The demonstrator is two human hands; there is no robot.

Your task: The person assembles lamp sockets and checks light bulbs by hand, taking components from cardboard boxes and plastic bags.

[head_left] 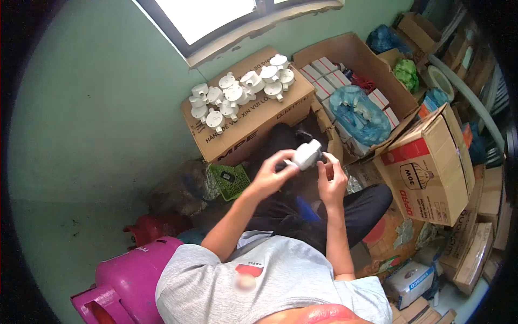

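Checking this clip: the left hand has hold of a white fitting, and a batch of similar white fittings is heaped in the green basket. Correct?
Not quite: the head view shows the batch of similar white fittings on top of a cardboard box, not in the green basket. The left hand does have hold of a white fitting.

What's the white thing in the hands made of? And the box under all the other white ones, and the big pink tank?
The white thing looks like hard plastic: smooth and pale, though blurry here. The box is cardboard: dull brown, with printed letters. The pink tank is probably painted metal: it's shiny and rounded, but paint hides what's underneath.
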